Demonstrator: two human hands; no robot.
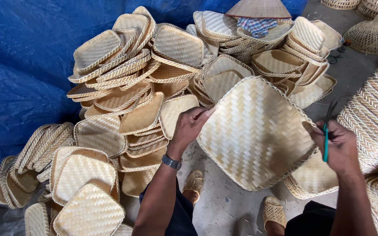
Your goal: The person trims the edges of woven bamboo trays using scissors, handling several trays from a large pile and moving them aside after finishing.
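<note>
I hold a square woven bamboo tray (255, 133) up in front of me, its underside facing me. My left hand (190, 126) grips its left rim; a wristwatch (172, 162) sits on that wrist. My right hand (338, 146) pinches the tray's right corner and also holds a thin green-handled tool (327, 135), blades pointing up. Below the tray another woven tray (312, 179) lies by my right knee.
A big heap of woven trays (136, 83) rises ahead, with more stacks at lower left (82, 192) and right (375, 113). Blue tarp (22, 65) hangs at left. A conical hat (259, 8) with a checked cloth tops the far pile. My sandalled feet (273, 212) rest on the concrete floor.
</note>
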